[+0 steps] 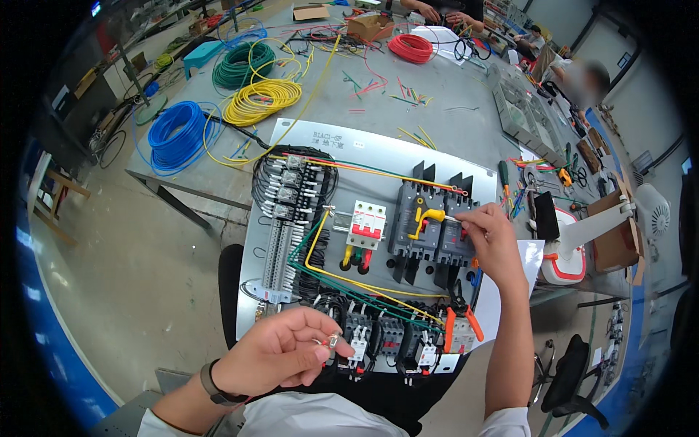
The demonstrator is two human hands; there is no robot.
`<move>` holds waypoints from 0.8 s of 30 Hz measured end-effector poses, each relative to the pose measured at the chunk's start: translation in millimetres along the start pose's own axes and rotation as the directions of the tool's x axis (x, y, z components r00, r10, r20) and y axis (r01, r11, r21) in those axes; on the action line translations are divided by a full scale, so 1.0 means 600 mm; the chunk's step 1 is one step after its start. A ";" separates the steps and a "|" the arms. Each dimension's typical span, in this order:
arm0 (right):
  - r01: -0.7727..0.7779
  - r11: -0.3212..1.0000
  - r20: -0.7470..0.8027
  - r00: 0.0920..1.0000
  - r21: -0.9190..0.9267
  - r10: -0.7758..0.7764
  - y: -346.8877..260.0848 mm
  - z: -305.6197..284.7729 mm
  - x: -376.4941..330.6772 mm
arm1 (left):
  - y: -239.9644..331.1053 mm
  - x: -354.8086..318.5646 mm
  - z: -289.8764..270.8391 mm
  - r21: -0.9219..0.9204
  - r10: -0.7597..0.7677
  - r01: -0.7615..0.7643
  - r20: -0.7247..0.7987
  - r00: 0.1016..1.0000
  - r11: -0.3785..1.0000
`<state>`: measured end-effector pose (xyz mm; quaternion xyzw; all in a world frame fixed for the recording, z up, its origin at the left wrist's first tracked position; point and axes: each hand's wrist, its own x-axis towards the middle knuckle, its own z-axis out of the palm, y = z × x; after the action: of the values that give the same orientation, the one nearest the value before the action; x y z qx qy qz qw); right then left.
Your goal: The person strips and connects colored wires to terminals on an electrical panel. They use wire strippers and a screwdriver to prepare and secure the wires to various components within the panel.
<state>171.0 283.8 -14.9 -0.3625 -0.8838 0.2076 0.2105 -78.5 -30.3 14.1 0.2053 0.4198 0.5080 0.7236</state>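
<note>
My right hand [491, 237] is over the black moulded-case circuit breakers [419, 237] on the right of the metal mounting plate [306, 135]. Its thumb and fingertips pinch the pale, slim end of a bent yellow piece [431, 215], whose exact kind I cannot tell. My left hand [287, 349] is palm-up above the plate's near edge, fingers curled around small shiny metal parts [333, 340], too small to name. Between the hands are a white miniature circuit breaker [366, 224] with red levers and orange-handled pliers [460, 320] lying near the lower right contactors.
Coils of blue [177, 137], yellow [262, 100], green [244, 64] and red wire [410, 48] lie on the table. Terminal blocks [280, 247] line the plate's left side. Right are a grey parts tray [528, 120], a small fan [593, 229] and a chair [571, 382]. People sit beyond.
</note>
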 end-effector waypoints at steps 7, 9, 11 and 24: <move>-0.031 0.993 -0.263 0.963 0.112 0.060 -0.015 -0.004 -0.042 | -0.009 0.014 0.006 0.027 0.026 -0.025 -0.043 0.999 0.999; -0.181 0.980 -0.179 0.965 0.082 0.194 -0.029 -0.010 -0.086 | -0.008 0.015 0.010 0.004 0.044 -0.043 -0.132 0.990 0.999; -0.327 0.945 -0.077 0.942 0.013 0.327 -0.042 -0.019 -0.152 | -0.003 0.023 0.008 0.019 0.058 -0.056 -0.143 0.988 0.998; -0.575 0.762 0.142 0.763 -0.297 0.631 -0.073 0.033 -0.226 | -0.026 0.037 0.018 0.064 0.163 -0.156 -0.120 0.979 0.986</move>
<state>224.4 152.2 -38.2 -0.6244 -0.7551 0.1990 -0.0179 -57.8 -15.2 0.4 0.2258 0.4600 0.5645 0.6471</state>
